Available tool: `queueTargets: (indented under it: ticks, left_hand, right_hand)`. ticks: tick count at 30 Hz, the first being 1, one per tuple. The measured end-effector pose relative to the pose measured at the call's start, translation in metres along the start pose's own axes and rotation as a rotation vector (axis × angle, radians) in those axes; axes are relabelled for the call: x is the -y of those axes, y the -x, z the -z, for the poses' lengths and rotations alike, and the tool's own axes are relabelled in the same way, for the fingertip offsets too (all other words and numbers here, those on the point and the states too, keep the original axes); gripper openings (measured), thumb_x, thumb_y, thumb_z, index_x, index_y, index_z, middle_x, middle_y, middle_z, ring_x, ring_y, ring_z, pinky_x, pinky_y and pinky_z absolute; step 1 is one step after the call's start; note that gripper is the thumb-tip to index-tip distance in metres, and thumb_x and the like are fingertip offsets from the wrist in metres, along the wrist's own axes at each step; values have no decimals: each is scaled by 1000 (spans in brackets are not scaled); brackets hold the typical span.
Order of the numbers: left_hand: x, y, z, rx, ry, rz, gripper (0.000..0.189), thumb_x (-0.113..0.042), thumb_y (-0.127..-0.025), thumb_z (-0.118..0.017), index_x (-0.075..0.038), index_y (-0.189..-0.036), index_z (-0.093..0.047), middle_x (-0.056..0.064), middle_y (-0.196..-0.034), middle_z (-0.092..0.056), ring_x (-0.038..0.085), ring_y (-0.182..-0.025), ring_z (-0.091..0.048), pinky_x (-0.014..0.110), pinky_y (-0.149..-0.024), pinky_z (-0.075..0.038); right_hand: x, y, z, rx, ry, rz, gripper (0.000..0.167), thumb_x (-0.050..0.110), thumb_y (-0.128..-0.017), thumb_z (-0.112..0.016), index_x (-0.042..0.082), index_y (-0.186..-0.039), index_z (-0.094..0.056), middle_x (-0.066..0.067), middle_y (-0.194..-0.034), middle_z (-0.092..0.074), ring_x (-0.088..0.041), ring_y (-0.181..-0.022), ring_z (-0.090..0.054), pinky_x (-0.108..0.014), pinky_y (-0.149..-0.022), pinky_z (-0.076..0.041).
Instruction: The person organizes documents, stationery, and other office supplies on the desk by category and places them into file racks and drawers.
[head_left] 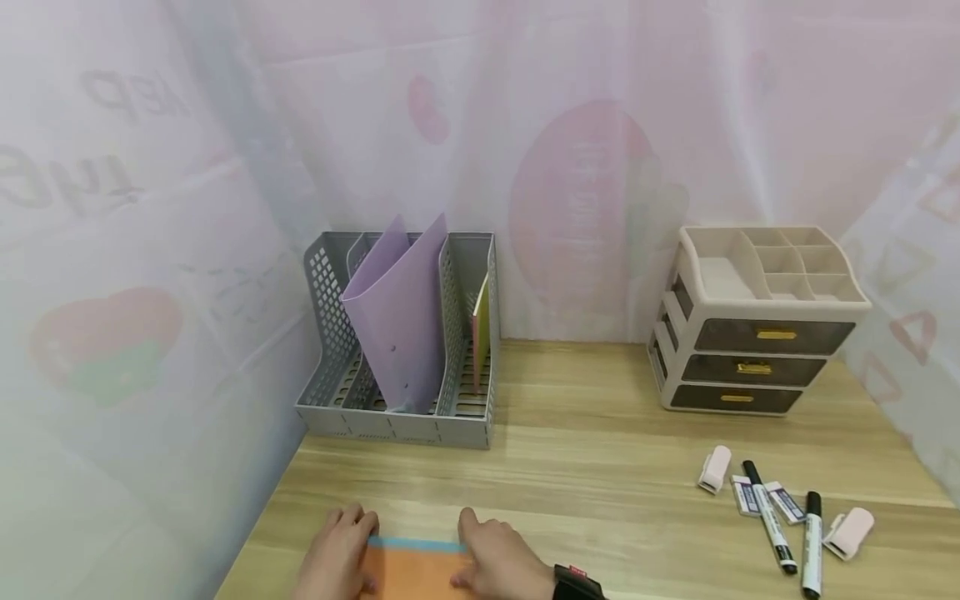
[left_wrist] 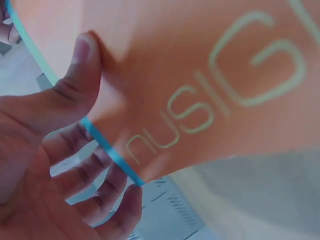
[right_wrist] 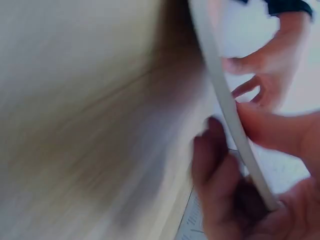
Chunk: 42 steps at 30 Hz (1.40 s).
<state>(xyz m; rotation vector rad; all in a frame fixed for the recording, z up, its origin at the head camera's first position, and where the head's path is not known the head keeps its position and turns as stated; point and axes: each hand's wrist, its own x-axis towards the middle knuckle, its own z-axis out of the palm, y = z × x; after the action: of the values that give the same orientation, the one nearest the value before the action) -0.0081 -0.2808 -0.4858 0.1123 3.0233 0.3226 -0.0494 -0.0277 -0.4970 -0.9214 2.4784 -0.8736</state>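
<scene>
An orange notebook (head_left: 417, 573) with a blue edge strip is between both hands at the bottom of the head view. My left hand (head_left: 336, 552) pinches its left side; in the left wrist view the thumb (left_wrist: 86, 67) lies on the orange cover (left_wrist: 165, 65), with the other fingers behind the blue edge. Pale lettering shows on that cover. My right hand (head_left: 501, 557) grips the right side, a black band on its wrist. Seen edge-on in the right wrist view, the notebook (right_wrist: 231, 112) sits between thumb and fingers, raised off the table.
A grey file rack (head_left: 420, 427) at back left holds a purple folder (head_left: 405, 333) and a thin yellow booklet (head_left: 482, 325). Back right stands a beige drawer organizer (head_left: 780, 307). Before it lie markers (head_left: 812, 542), erasers (head_left: 785, 503) and pinkish-white clips (head_left: 850, 532) on the wooden table (head_left: 585, 467).
</scene>
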Motion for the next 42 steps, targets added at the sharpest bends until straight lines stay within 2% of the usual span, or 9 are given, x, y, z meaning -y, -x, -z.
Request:
queueTargets:
  ticks: [3, 6, 11, 17, 19, 25, 35, 39, 42]
  left_hand:
    - [-4, 0, 10, -51, -40, -22, 54, -27, -53, -97, -15, -91, -60, -3, -86, -52, 19, -83, -47, 38, -73, -47]
    - [-8, 1, 22, -73, -28, -21, 49, -27, -57, -95, -16, -92, -63, -5, -90, -57, 19, -90, -54, 42, -84, -50]
    - [-18, 4, 42, -91, -8, -28, 39, -26, -67, -90, -16, -98, -68, -5, -98, -63, 19, -97, -56, 42, -88, -52]
    - [-32, 13, 57, -320, -65, -141, 18, -13, -77, -83, -16, -91, -72, -6, -90, -65, 16, -89, -61, 32, -81, -56]
    - [-37, 15, 61, -352, -77, -152, 15, -12, -79, -81, -17, -89, -72, -8, -88, -65, 13, -87, -62, 29, -78, -56]
    - [-45, 22, 70, -267, -6, -214, 9, -15, -85, -77, -18, -90, -70, -13, -83, -61, 0, -71, -55, 22, -61, -50]
    - [-55, 11, 71, -178, 97, -486, 12, -10, -92, -69, -12, -98, -59, -14, -73, -53, -5, -59, -42, 16, -50, -37]
    - [-61, 7, 65, -155, 189, -621, 15, -2, -93, -64, -9, -95, -51, -15, -68, -43, -8, -57, -34, 10, -48, -31]
    - [-66, 6, 63, -191, 243, -666, 18, 2, -92, -63, -9, -92, -48, -14, -67, -42, -10, -57, -35, 6, -47, -31]
  right_hand:
    - [2, 7, 12, -39, -208, 33, 30, 19, -88, -77, 16, -103, -52, 12, -56, -30, -3, -47, -24, -19, -49, -21]
    - [8, 14, 24, -93, -280, 78, 28, 15, -89, -75, 17, -105, -53, 14, -56, -24, -2, -46, -21, -19, -49, -18]
    - [19, 23, 42, -200, -227, 186, 25, 20, -92, -72, 16, -107, -53, 18, -56, -25, 6, -45, -22, -12, -44, -22]
    - [19, 21, 73, -344, -42, 417, 21, 20, -93, -69, 11, -107, -55, 16, -60, -28, 11, -50, -16, -7, -46, -19]
    - [18, 19, 85, -364, 27, 451, 19, 20, -93, -68, 11, -105, -56, 13, -61, -40, 11, -53, -23, -6, -50, -22]
    - [22, 17, 114, -413, 191, 511, 17, 20, -90, -72, 12, -98, -59, 5, -77, -68, 6, -61, -48, -6, -57, -35]
    - [37, 10, 137, -497, 367, 599, 29, 20, -85, -78, 10, -100, -55, 4, -79, -69, -3, -67, -64, -9, -59, -46]
    - [42, 7, 147, -504, 362, 618, 30, 20, -83, -79, 9, -97, -55, 3, -79, -67, -4, -68, -63, -11, -61, -48]
    - [46, 5, 154, -539, 330, 613, 31, 17, -81, -82, 9, -96, -57, 2, -81, -65, -7, -71, -60, -15, -64, -49]
